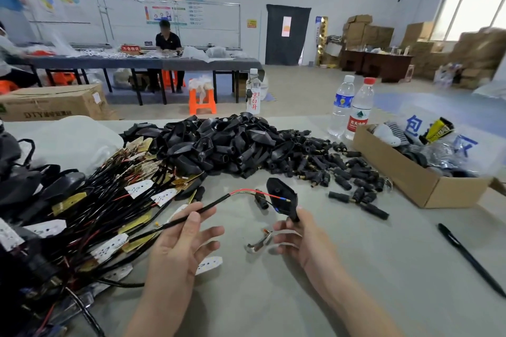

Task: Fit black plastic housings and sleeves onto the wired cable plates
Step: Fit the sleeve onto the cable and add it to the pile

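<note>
The left hand (178, 249) pinches a black cable (208, 209) between its thumb and one finger. Its other fingers (208, 234) are spread wide. It holds the cable near the end, so the red and green wires (246, 192) point at the housing (282, 194). The right hand (301, 238) pinches the housing by its thin end and tips it up, I think so the wires can slide in. Both sit just above the bench (356, 268). More housings (219, 142) and sleeves (328, 169) lie heaped behind, easy to grab. Wired plates (115, 200) wait on the left.
</note>
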The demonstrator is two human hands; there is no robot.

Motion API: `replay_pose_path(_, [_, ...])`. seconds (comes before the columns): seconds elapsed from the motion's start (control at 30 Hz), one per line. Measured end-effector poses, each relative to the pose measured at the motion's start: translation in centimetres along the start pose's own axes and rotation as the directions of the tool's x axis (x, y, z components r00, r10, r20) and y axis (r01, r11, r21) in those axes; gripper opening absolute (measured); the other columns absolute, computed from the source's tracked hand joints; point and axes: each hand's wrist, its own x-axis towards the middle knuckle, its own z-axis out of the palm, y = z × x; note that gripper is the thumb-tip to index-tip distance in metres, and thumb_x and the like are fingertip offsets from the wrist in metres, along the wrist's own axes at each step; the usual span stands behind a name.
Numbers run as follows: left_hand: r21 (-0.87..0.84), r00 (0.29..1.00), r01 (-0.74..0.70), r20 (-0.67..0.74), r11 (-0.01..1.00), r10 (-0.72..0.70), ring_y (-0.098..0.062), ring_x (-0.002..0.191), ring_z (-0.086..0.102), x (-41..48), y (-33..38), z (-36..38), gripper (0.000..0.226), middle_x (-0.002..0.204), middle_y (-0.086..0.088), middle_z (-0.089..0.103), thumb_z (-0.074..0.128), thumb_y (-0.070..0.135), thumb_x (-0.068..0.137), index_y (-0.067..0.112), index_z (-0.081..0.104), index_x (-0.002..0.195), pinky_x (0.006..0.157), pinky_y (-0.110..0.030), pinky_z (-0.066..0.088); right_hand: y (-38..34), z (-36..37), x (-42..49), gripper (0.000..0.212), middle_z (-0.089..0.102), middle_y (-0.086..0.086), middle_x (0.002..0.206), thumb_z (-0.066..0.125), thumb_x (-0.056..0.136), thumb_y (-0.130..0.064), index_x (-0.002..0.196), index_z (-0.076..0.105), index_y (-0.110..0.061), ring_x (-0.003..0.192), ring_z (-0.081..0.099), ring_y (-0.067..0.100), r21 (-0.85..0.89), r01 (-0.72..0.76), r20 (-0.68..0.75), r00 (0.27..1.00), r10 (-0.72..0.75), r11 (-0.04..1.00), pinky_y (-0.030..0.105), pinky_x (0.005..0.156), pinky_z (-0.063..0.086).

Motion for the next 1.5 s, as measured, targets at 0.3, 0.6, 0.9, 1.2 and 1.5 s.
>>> replay_pose_path(0.3, [-0.02, 1.0, -0.008, -0.004, 1.0, 0.008, -0.022, 0.081, 0.073, 0.3, 0.0, -0.5, 0.023, 0.115, -0.007, 0.073, 0.06, 0.028, 0.088, 0.021, 0.075, 0.104, 0.064, -0.026, 0.059, 0.1, 0.0, 0.0, 0.045, 0.071, 0.016, 0.072, 0.05, 0.1, -0.035, 0.065, 0.055, -0.008, 0.055, 0.065, 0.023, -0.019, 0.011, -0.02, 1.0, -0.012, 1.0, 0.031, 0.048, 0.054])
replay_pose_path(0.6, [0.23, 0.993, -0.089, -0.06, 0.969, 0.105, -0.026, 0.073, 0.073, 0.3, -0.7, -0.6, 0.032, 0.098, -0.011, 0.074, 0.059, 0.041, 0.089, 0.013, 0.071, 0.1, 0.059, -0.026, 0.058, -0.7, 0.2, -1.0, 0.047, 0.072, 0.014, 0.079, 0.048, 0.102, -0.034, 0.064, 0.059, -0.01, 0.062, 0.066, 0.021, -0.092, 0.034, 0.065, 0.997, -0.028, 0.995, 0.03, 0.055, 0.055])
replay_pose_path(0.9, [0.14, 0.999, -0.017, -0.049, 0.99, 0.024, -0.029, 0.072, 0.071, 0.7, 0.5, -1.9, 0.027, 0.078, -0.015, 0.07, 0.059, 0.046, 0.089, 0.024, 0.073, 0.083, 0.06, -0.032, 0.059, -0.8, 0.0, -2.4, 0.055, 0.07, 0.005, 0.082, 0.037, 0.105, -0.033, 0.054, 0.056, -0.023, 0.074, 0.062, 0.015, -0.387, 0.185, 0.266, 0.96, -0.083, 0.903, 0.028, 0.072, 0.054])
replay_pose_path(1.2, [0.217, 0.991, -0.064, -0.099, 0.974, 0.087, -0.023, 0.063, 0.064, 1.1, 0.2, -2.2, 0.029, 0.072, -0.007, 0.066, 0.056, 0.045, 0.09, 0.02, 0.069, 0.085, 0.057, -0.029, 0.057, -1.2, -0.2, -3.2, 0.039, 0.065, -0.012, 0.074, 0.047, 0.087, -0.056, 0.074, 0.061, -0.022, 0.072, 0.055, 0.008, -0.534, 0.322, 0.435, 0.897, -0.072, 0.782, 0.023, 0.073, 0.045])
replay_pose_path(1.5, [0.274, 0.985, -0.085, -0.125, 0.958, 0.123, -0.019, 0.061, 0.064, 1.0, -0.1, -1.7, 0.036, 0.078, -0.006, 0.07, 0.059, 0.044, 0.088, 0.009, 0.065, 0.094, 0.055, -0.027, 0.057, -1.4, -0.4, -3.3, 0.045, 0.065, -0.012, 0.08, 0.046, 0.089, -0.055, 0.086, 0.07, -0.017, 0.077, 0.054, 0.002, -0.614, 0.343, 0.484, 0.875, -0.004, 0.711, 0.024, 0.078, 0.039])
